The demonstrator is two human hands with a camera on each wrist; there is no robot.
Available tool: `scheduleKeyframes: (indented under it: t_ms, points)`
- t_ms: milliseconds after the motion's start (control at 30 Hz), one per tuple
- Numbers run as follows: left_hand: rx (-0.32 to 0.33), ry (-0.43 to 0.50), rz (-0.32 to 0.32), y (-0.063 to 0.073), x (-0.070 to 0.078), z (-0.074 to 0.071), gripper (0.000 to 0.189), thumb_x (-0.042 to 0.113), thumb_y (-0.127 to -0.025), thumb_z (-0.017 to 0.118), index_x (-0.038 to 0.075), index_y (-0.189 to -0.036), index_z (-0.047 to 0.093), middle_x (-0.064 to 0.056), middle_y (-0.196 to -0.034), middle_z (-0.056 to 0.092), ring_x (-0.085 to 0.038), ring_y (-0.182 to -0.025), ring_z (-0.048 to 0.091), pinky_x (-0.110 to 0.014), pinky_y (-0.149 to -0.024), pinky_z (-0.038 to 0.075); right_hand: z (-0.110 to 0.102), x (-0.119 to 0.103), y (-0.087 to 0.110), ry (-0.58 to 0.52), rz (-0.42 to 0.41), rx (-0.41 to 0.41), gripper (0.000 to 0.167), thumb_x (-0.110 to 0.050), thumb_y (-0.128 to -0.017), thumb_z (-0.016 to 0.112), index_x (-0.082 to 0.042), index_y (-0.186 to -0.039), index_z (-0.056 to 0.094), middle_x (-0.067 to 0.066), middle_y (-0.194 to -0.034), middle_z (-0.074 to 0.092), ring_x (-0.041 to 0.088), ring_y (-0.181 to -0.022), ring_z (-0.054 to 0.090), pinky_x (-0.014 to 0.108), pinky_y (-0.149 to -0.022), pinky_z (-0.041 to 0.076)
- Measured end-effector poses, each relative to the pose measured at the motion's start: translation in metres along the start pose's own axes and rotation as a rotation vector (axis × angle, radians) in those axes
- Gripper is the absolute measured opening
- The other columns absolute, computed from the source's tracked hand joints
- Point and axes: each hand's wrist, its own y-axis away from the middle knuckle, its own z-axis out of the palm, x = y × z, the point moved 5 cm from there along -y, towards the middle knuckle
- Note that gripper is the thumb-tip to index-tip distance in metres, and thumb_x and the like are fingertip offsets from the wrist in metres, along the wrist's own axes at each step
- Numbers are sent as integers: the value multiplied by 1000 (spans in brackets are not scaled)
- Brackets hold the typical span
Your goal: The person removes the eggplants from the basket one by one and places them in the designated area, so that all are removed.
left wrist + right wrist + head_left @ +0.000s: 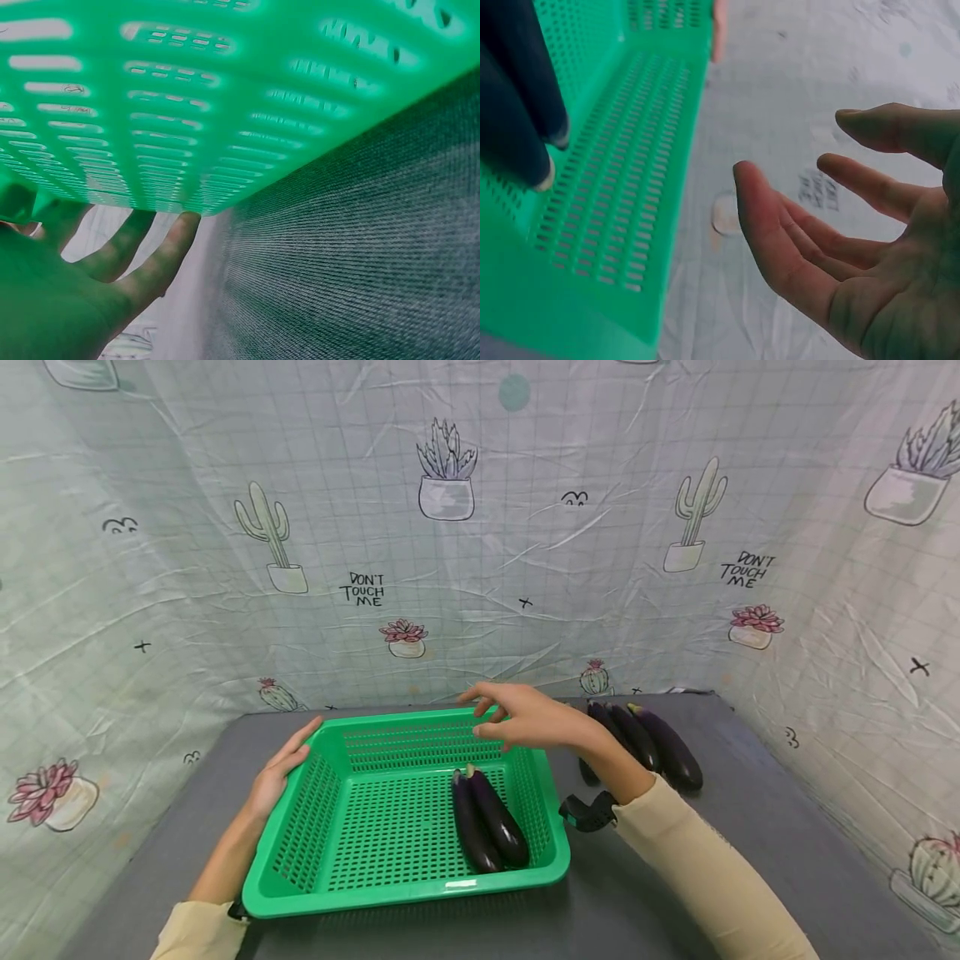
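A grey table [787, 860] spreads under everything, and a green basket [375, 900] takes up its middle, its long sides running left to right. The left hand [273, 781] rests along the basket's left wall, fingers extended against the outside, seemingly to steady it. The right hand [528, 714] hovers over the far right corner, fingers parted and loosely bent, with nothing in its grasp; the two hands are well apart. The step in hand looks like moving eggplants between table and basket one by one, at an empty-handed moment between grips; whether they are going in or coming out cannot be told from this. The next move probably calls for lowering the right hand to pinch one eggplant across its body while the left keeps the basket from sliding. On the table to the right of the basket lie at least three loose eggplants [671, 752], partly behind the right forearm, stems far, blunt ends near and swung to the right. Inside, toward the right wall, a left eggplant [474, 827] and a right eggplant [501, 822] lie side by side, long axes near to far, stems far and leaning left, the right one more slanted.
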Motion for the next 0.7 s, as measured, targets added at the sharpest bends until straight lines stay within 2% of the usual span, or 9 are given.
scheduleKeyframes:
  t_ms: [100, 167, 267, 333, 400, 500, 567, 633, 700]
  points:
    - [-1, 4, -1, 0, 0, 0, 55, 18, -115, 28, -5, -163, 16, 13, -166, 26, -42, -159, -6, -75, -117, -4, 9, -3, -12, 6, 40, -66, 45, -19, -105, 61, -18, -149, 51, 17, -135, 61, 25, -101, 74, 34, -73, 63]
    - [-3, 3, -4, 0, 0, 1, 55, 18, -115, 28, -5, -163, 16, 12, -167, 25, -39, -160, -5, -69, -121, -3, 15, -3, -19, 7, 82, -116, 43, -19, -105, 62, -18, -147, 53, 16, -133, 63, 20, -91, 74, 34, -72, 63]
    - [-5, -9, -6, 1, 0, 1, 55, 19, -115, 27, -4, -164, 16, 12, -167, 24, -32, -161, -2, -38, -128, 9, 27, -1, -28, -6, 154, -199, 42, -19, -105, 63, -17, -146, 54, 16, -129, 65, 23, -96, 73, 35, -73, 63]
    - [-8, -14, 0, 2, 0, 1, 55, 19, -115, 27, -4, -164, 16, 11, -168, 24, -20, -161, 4, -17, -119, 18, 35, 1, -33, -5, 201, -250, 41, -19, -104, 64, -17, -145, 55, 16, -128, 65, 29, -104, 71, 36, -73, 64]
    - [-8, -17, 11, 2, 0, 1, 55, 19, -115, 27, -5, -163, 16, 11, -168, 24, -4, -157, 11, -5, -106, 24, 43, 3, -37, -15, 250, -294, 41, -19, -104, 64, -17, -144, 56, 16, -132, 62, 34, -112, 68, 38, -74, 64]
    - [-8, -17, 25, 2, 1, 1, 54, 18, -115, 27, -6, -163, 16, 13, -166, 26, 15, -143, 21, -3, -102, 26, 52, 7, -42, -29, 317, -347, 40, -19, -103, 65, -17, -143, 57, 17, -143, 54, 37, -116, 67, 41, -77, 65]
    - [-8, -23, 29, 2, 1, 1, 54, 18, -115, 27, -6, -163, 17, 15, -164, 26, 19, -139, 22, -3, -102, 25, 58, 10, -46, -38, 353, -377, 40, -20, -103, 66, -18, -142, 57, 18, -145, 51, 36, -116, 67, 43, -78, 65]
    - [-6, -29, 25, 2, 1, 1, 54, 18, -115, 27, -6, -163, 17, 17, -164, 26, 15, -145, 19, -4, -104, 24, 62, 12, -48, -38, 377, -407, 40, -21, -103, 66, -18, -141, 57, 21, -144, 51, 36, -116, 67, 43, -79, 65]
    - [-5, -26, 17, 2, 1, 1, 54, 18, -115, 27, -5, -163, 16, 16, -164, 26, 0, -157, 11, -12, -114, 19, 66, 14, -50, -34, 393, -429, 40, -22, -102, 67, -17, -141, 58, 23, -139, 55, 37, -116, 68, 43, -79, 65]
